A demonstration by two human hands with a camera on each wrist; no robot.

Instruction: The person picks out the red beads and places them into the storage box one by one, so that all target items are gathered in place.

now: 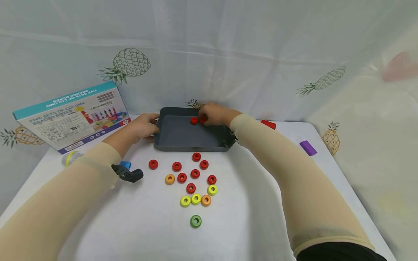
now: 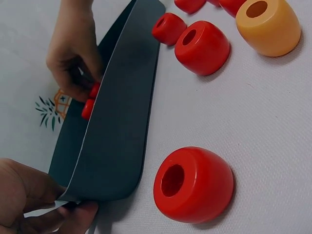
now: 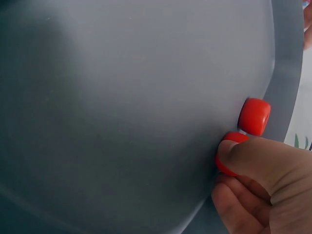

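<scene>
Grey and shallow, with raised walls, the tray (image 1: 183,136) sits at the back of the white bench (image 1: 130,232), in front of a pale cloth (image 1: 209,54) printed with pineapples. The left hand (image 1: 146,125) grips its left end, thumb and fingers closed on the wall. The right hand (image 1: 214,114) reaches over the tray and pinches a red bead (image 3: 236,137) near the far wall; a second red bead (image 3: 254,117) lies just beside it, inside the tray, clear of the fingers.

On the bench in front of the tray are eight loose red beads (image 1: 191,188), set apart in a scatter, along with two orange beads (image 1: 169,179) and three yellow beads (image 1: 185,201). Nearest the person is a single green bead (image 1: 195,221), its hole facing up.

To the left leans a printed box (image 1: 73,117) with a teal edge, its lettering upside down. A grey-and-yellow cylinder (image 1: 72,158) shows below it, partly hidden by the left sleeve, and a blue piece (image 1: 126,165) shows near the left wrist. Over on the right are a red block (image 1: 268,124) and a purple block (image 1: 308,148), well apart.
</scene>
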